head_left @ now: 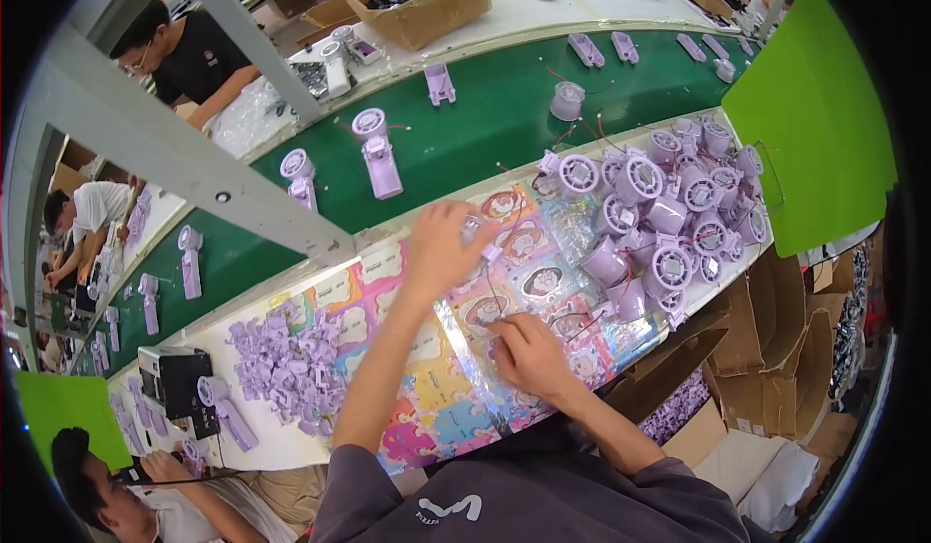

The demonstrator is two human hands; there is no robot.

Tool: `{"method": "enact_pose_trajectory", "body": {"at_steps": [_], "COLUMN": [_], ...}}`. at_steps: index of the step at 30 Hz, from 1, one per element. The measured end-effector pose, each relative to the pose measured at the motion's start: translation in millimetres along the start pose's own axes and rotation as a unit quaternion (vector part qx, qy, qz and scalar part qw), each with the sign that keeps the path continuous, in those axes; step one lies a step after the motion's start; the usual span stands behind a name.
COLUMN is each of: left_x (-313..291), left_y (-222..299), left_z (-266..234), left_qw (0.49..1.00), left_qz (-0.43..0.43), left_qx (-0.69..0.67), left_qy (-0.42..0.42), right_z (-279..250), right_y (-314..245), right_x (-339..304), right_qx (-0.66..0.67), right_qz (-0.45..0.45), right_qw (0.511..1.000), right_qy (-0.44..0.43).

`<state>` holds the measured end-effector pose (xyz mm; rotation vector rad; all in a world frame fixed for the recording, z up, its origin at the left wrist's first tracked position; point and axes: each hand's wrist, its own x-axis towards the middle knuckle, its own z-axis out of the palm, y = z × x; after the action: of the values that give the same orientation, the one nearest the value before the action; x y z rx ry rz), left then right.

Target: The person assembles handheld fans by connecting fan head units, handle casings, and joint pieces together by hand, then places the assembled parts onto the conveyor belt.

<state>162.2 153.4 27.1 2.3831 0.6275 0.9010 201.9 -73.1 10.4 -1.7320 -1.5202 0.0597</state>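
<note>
My left hand is closed around a lilac fan head, mostly hidden by the fingers, above a colourful printed sheet. Thin dark wires trail from the part toward my right hand. That hand's thumb and fingers are pinched together at a wire, just above the sheet. To the right lies a heap of lilac fan heads with loose wires. On the left is a pile of small lilac plastic pieces.
A green conveyor belt runs behind the bench, carrying lilac fan bodies and open handle shells. A grey metal post stands at left. Cardboard boxes sit below right. Co-workers are at left.
</note>
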Motion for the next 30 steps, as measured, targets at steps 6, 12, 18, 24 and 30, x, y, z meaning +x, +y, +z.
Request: {"method": "enact_pose_trajectory", "body": {"at_steps": [6,12,18,24,30], "left_x": [-77.6,-176.7,-226.4,-253.5,-251.0], "left_y": [34.7,46.3,70.4,65.5,66.0], "left_z": [-18.9,-47.9,-70.5,-66.1,-70.9], "left_qw": [0.991,0.988,0.972,0.984,0.984], "left_qz": [-0.03,-0.039,-0.076,-0.101,-0.117], "left_qx": [0.11,0.04,0.148,0.005,-0.005], "left_qy": [0.067,0.145,0.166,0.143,0.137], "right_z": [0.5,-9.5,49.3,134.9,135.4], "right_y": [4.5,-26.9,-84.7,-74.5,-79.1], "right_x": [-14.3,12.1,107.0,126.0,123.6], "right_qx": [0.044,0.032,0.174,0.111,0.1], "right_qz": [-0.021,-0.091,-0.168,-0.242,-0.212], "right_qw": [0.988,0.978,0.967,0.943,0.961], "right_qy": [0.147,0.184,-0.084,-0.201,-0.15]}}
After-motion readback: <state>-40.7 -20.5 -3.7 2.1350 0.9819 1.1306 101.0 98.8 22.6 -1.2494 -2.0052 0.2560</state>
